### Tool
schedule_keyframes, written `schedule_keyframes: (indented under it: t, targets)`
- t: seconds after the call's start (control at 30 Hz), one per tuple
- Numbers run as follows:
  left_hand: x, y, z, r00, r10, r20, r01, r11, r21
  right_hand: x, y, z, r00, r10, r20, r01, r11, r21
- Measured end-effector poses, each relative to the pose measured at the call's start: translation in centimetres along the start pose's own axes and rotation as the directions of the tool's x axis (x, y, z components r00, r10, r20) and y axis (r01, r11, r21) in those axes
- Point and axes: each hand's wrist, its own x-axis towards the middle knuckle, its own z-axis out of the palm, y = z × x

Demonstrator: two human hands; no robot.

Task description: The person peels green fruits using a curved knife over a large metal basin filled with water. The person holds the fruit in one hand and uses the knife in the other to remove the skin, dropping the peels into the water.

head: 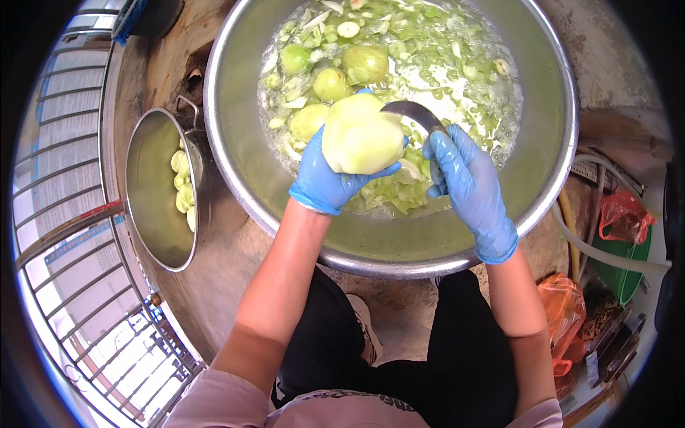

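My left hand point(332, 176), in a blue glove, holds a large peeled pale-green fruit or vegetable point(364, 136) from below. In my gloved right hand point(465, 187) is the handle of a knife with a dark curved blade point(415, 112); the blade's tip lies at the upper right of the peeled piece, and whether it touches cannot be told. Both hands are over a wide metal basin point(342, 259). Water with floating peelings point(396, 195) fills its bottom, and several unpeeled round green ones, such as this one point(365, 64), float beyond my left hand.
At the left, a metal pot point(155, 187) with a handle holds several pale-green pieces point(184, 195). Metal bars point(75, 182) run along the left edge. To the right are hoses point(604, 246), a green container point(621, 262), a red plastic bag point(625, 214) and an orange one point(562, 310).
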Motion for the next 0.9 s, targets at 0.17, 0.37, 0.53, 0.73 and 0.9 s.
schedule_keyframes:
  t: [0.17, 0.37, 0.53, 0.73, 0.9]
  targets:
    - [0.9, 0.6, 0.5, 0.89, -0.4, 0.219, 0.299, 0.151, -0.942, -0.5, 0.9, 0.0, 0.973, -0.218, -0.07, 0.171, 0.895, -0.413]
    - [1.3, 0.4, 0.8, 0.872, -0.463, 0.159, 0.302, 0.254, -0.919, -0.9, 0.8, 0.3, 0.96, -0.269, -0.082, 0.187, 0.828, -0.529]
    - [1.2, 0.4, 0.7, 0.899, -0.428, 0.092, 0.263, 0.359, -0.896, -1.2, 0.6, 0.7, 0.91, -0.407, -0.073, 0.272, 0.721, -0.637]
    - [1.4, 0.2, 0.7, 0.919, -0.393, 0.003, 0.213, 0.492, -0.844, -1.3, 2.1, 1.1, 0.975, -0.219, -0.037, 0.179, 0.875, -0.449]
    - [1.1, -0.4, 0.3, 0.932, -0.358, 0.054, 0.229, 0.466, -0.855, -1.2, 1.8, 0.4, 0.763, 0.337, 0.551, -0.476, 0.87, 0.127]
